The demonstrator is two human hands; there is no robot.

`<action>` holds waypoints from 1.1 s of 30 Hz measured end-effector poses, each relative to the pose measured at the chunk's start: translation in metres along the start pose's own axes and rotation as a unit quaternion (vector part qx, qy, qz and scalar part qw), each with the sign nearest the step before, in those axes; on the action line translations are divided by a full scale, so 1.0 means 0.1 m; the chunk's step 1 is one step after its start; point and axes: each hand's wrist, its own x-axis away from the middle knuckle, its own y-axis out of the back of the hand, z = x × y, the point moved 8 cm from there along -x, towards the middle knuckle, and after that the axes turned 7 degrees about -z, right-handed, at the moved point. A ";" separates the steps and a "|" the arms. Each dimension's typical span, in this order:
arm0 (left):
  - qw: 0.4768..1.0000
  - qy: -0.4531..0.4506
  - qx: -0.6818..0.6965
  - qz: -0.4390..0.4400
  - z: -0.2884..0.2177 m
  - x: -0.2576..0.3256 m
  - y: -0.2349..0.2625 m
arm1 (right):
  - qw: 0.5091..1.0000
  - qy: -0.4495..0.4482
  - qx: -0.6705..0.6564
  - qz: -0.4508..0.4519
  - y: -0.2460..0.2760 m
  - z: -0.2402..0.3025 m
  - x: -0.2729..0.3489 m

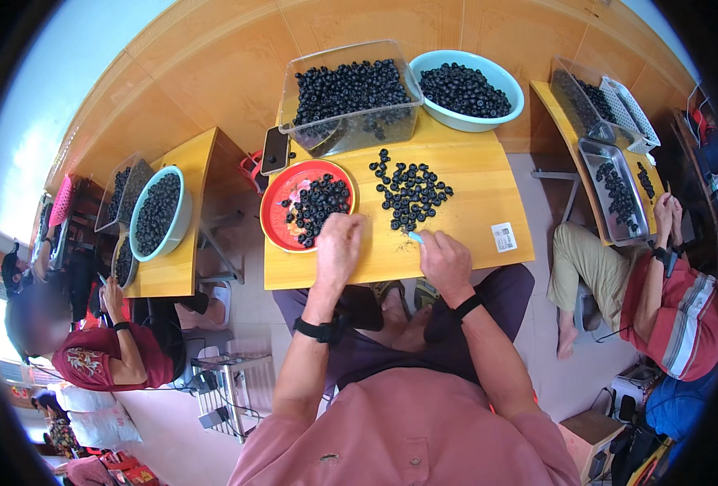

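Observation:
My right hand [445, 261] is closed around a small light-blue tool [415, 237], its tip pointing at the tabletop; the tool's kind is not clear. Curled fingers make up my left hand [339, 245], which hovers by the right rim of a red round tray [271, 217]; anything in its fingers is hidden. Small black round pieces [320, 202], some with a hole in the middle, lie heaped in the tray. Just beyond my right hand, a loose spread of the same black pieces [412, 194] covers part of the yellow table [480, 186].
At the table's back stand a clear plastic bin [310, 134] and a light-blue basin [488, 123], both full of black pieces. A phone-like dark device [275, 151] and a white label [504, 237] lie on the table. People work at tables on both sides.

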 end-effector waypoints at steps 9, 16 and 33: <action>0.994 0.011 -0.017 0.109 -0.17 0.03 -0.67 | 1.000 -0.010 -0.005 0.002 0.00 -0.02 0.01; 0.993 -0.052 -0.063 0.083 -0.21 0.07 -0.67 | 1.000 -0.011 -0.005 0.002 0.03 -0.03 0.00; 0.987 -0.043 -0.050 0.145 -0.19 0.07 -0.55 | 1.000 -0.020 -0.002 -0.016 -0.03 -0.04 0.04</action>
